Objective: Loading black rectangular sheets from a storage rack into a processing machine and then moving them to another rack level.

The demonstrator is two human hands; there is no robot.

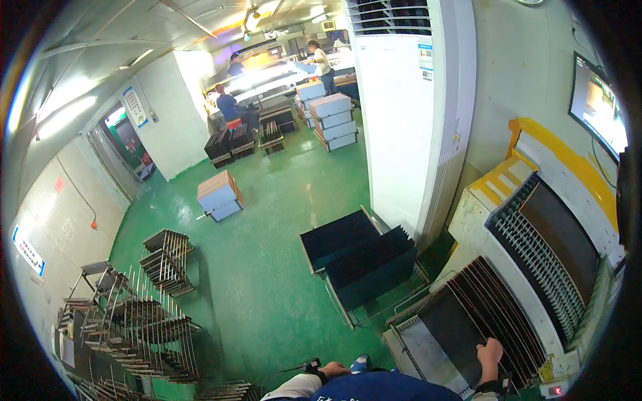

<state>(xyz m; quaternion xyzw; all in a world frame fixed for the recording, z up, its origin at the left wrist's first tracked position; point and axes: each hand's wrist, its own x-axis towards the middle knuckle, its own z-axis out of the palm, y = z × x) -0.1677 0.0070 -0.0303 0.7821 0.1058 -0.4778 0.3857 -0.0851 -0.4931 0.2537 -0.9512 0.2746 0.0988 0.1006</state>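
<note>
My right hand (490, 350) is closed at the edge of a dark flat panel (449, 318) in a wire rack on the right. Several more dark panels (498, 301) stand side by side in that rack, just beyond the hand. A pale grey panel or surface (428, 347) shows at the rack's near left side. My left hand (334, 369) is low in front of my body, beside a blue garment (381, 387), and its fingers are only partly seen. Nothing can be made out in it.
Right of the rack, a white machine (475, 214) holds a slatted conveyor (535, 257). Two racks of dark panels (368, 267) stand ahead on the green floor (267, 281). Metal racks (147, 321) crowd the left. A tall white cabinet (401, 127) rises ahead. Several people work far off.
</note>
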